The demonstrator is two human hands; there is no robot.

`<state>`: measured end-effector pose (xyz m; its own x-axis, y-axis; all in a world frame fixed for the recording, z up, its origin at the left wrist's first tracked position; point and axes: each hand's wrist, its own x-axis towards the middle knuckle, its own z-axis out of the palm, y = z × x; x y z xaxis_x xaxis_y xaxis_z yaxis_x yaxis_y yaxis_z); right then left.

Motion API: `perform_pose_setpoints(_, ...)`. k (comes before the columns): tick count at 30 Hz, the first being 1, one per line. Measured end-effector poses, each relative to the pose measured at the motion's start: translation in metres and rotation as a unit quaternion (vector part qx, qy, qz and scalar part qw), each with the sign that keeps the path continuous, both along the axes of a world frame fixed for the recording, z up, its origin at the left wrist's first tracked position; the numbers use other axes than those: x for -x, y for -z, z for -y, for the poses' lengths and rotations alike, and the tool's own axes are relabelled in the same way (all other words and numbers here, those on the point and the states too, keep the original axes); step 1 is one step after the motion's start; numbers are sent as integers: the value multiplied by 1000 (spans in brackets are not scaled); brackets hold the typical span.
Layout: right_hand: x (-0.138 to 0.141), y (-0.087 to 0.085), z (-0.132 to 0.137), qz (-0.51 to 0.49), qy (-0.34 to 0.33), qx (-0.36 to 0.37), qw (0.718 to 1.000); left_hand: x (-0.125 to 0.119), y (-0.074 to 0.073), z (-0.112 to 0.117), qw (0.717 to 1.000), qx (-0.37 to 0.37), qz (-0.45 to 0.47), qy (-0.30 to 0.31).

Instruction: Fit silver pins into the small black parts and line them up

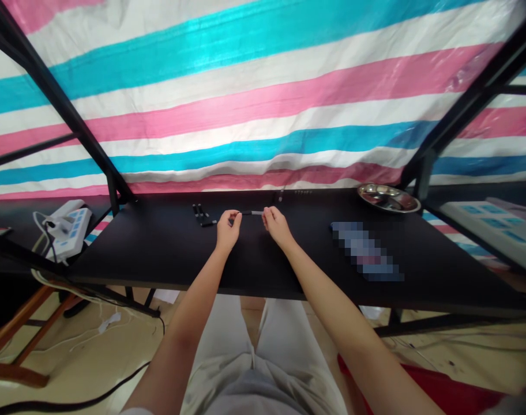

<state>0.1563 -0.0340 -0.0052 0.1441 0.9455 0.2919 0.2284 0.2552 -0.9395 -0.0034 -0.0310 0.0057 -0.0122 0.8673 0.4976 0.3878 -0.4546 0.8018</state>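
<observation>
Far left of the frame, partly cut off behind a black metal frame strut (51, 92): a white plastic power strip with pale blue sockets (70, 226), its white cords trailing off the table edge; how many plugs sit in it is hard to make out. Below it, lower left, the corner of a brown wooden stool (12, 346) on the tiled floor.

Left of centre, on the matt black tabletop (159, 248): a few short dark pen-like cylinders (202, 216), lying close together; their exact number and kind are too small to tell.

Centre: my left hand (227, 229), fingers curled, thumb and forefinger pinched on the dark end of a thin rod with a dark section and a pale grey section (251, 212). The rod is held level just above the tabletop, spanning the gap between my two hands. My right hand (277, 226) pinches its pale end in the same way; the fingertips hide both ends of the rod.

Just behind my right hand, near the table's far edge: a small slim upright piece (281, 194) and a row of tiny dark dots (303, 191), both too small to identify.

Right of centre: a pixelated, blurred patch on the table (367, 252); what lies there cannot be told.

Upper right of the tabletop: a shallow round shiny steel dish (389, 197), holding something pale that I cannot make out.

Background, full width: a glossy plastic tarpaulin in pink, cyan and white stripes (263, 86).
</observation>
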Motion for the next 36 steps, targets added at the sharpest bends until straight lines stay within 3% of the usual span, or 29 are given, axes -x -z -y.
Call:
perform_pose_setpoints(6,-1,-2,-1,-13,43,-20,999,0,4,-7,985,97,140,23)
perform_pose_setpoints(11,3,1,-3,-13,-13,-2,1000,-5,9,-6,967,163,144,129)
perform_pose_setpoints(14,6,3,-3,1,-46,8,999,-6,8,-4,958,183,162,147)
perform_pose_setpoints(24,11,0,3,39,-132,1,990,-3,4,-7,958,166,197,124)
perform_pose_setpoints(30,7,2,0,97,-118,-60,987,-2,8,-7,968,135,166,134)
perform_pose_setpoints(36,6,8,-3,101,-128,-62,985,-1,8,-5,970,141,134,149)
